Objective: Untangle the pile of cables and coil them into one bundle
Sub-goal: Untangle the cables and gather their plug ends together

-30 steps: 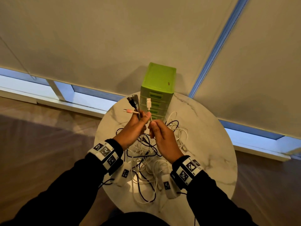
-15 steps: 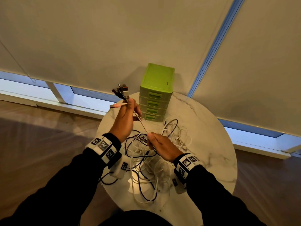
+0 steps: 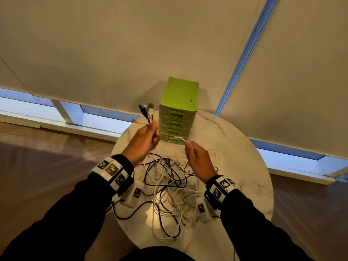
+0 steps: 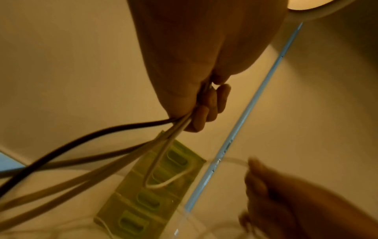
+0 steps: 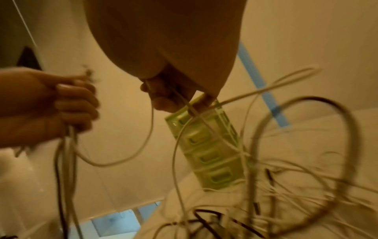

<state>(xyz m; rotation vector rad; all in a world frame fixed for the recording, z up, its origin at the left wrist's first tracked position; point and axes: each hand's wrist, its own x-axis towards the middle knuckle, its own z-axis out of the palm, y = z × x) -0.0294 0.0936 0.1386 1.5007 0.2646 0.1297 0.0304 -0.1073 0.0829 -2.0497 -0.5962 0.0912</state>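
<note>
A tangle of white and black cables point(image 3: 169, 183) lies on the round marble table point(image 3: 243, 166). My left hand point(image 3: 145, 140) is raised above the table's far left and grips several cable ends, whose plugs point(image 3: 147, 111) stick up above the fist. In the left wrist view its fingers point(image 4: 206, 111) curl round black and white cables point(image 4: 114, 145). My right hand point(image 3: 195, 157) is raised to the right and pinches a white cable point(image 3: 174, 139) that loops across to the left hand. The right wrist view shows that white cable point(image 5: 143, 145) sagging between both hands.
A green plastic mini drawer unit point(image 3: 178, 110) stands at the table's far edge, just behind the hands. Roller blinds point(image 3: 169, 44) cover the window behind it. Wooden floor point(image 3: 47, 166) lies around the table.
The left hand has lifted a little higher with the cable ends. The right hand has risen from the pile and moved right, pulling a white cable up.
</note>
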